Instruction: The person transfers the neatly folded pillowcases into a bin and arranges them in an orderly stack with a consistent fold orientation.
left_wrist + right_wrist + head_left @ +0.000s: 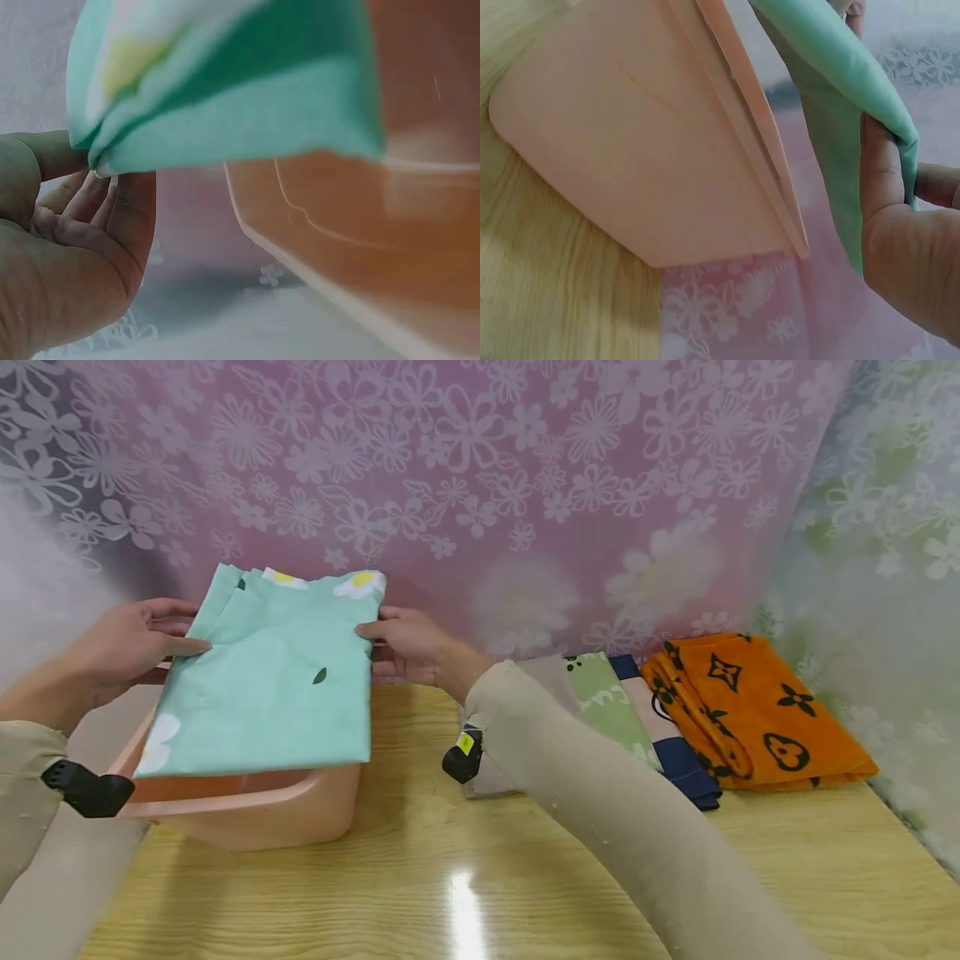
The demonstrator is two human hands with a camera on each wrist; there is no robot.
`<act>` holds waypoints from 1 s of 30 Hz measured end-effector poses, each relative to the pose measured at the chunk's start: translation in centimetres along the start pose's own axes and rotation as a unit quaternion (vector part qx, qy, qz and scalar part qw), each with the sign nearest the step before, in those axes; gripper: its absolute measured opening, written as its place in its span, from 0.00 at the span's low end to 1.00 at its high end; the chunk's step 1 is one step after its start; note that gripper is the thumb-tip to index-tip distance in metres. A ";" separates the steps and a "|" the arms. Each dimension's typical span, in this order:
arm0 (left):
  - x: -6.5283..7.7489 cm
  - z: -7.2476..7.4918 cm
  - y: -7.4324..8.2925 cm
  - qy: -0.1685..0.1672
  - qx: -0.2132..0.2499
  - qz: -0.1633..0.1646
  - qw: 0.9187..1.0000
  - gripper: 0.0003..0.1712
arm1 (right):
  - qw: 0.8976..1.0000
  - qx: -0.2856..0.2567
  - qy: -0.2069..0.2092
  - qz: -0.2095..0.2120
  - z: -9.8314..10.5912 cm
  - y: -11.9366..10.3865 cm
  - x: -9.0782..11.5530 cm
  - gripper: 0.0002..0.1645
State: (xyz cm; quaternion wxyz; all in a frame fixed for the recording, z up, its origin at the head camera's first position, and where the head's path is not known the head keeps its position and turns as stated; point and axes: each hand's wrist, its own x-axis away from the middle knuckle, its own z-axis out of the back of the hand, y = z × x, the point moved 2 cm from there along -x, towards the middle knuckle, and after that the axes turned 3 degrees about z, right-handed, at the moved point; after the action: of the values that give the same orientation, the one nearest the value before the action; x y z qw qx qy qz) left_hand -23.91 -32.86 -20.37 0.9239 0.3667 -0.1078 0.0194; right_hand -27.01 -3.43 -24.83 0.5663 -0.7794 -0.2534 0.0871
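A folded mint-green cloth [270, 685] with white daisies and small dark leaves is held above a peach plastic basin [300, 818]. My left hand [127, 647] pinches its left edge between thumb and fingers. On the opposite edge, my right hand [412, 643] grips the cloth the same way. In the left wrist view the cloth's fold [225, 127] overlaps the basin's opening, whose inner wall [375, 210] shows below. From the right wrist, the basin's outer side [645, 142] appears beside the pinched cloth edge [855, 90]. The cloth hides most of the basin's inside.
Folded cloths lie toward the right of the wooden table [405, 893]: an orange one [772, 710] with black motifs, a navy-and-pink one [686, 772], and a green-and-grey one [615, 702] partly behind my right sleeve. A pink floral curtain [480, 510] hangs behind the table.
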 end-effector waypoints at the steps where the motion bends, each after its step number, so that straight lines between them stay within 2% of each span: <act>1: 0.0 0.3 -0.3 -0.002 -0.007 0.003 1.000 0.45 | 1.000 -0.002 -0.001 0.000 -0.3 0.2 -0.2 0.19; 4: 0.1 0.8 -0.9 -0.008 -0.031 0.016 0.999 0.45 | 1.000 -0.005 0.002 0.001 -1.1 0.8 -0.8 0.19; 9: 0.0 0.9 -2.4 -0.008 -0.056 0.024 0.998 0.43 | 1.000 -0.010 0.005 -0.002 -2.4 2.0 -1.8 0.18; 16: -0.6 0.9 -5.2 0.036 -0.070 0.025 0.997 0.44 | 1.000 -0.001 0.006 -0.020 -3.4 3.4 -2.9 0.19; 22: -0.8 0.9 -6.7 0.042 -0.073 0.031 0.996 0.43 | 0.999 0.002 0.017 -0.030 -4.0 4.1 -3.3 0.20; 27: -0.3 0.4 -6.3 0.026 -0.085 0.029 0.996 0.40 | 0.998 0.042 0.039 -0.022 -4.4 4.5 -3.6 0.26; 30: 0.0 0.3 -5.9 0.013 -0.088 0.028 0.996 0.39 | 0.995 0.085 0.045 -0.012 -4.5 4.5 -3.6 0.28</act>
State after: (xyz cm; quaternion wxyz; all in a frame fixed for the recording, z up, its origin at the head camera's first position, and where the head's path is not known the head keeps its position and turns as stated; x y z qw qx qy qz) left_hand -23.32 -37.38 -24.19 0.9530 0.2802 -0.1074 0.0408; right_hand -26.85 -10.04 -27.98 0.6421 -0.7286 -0.2288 0.0662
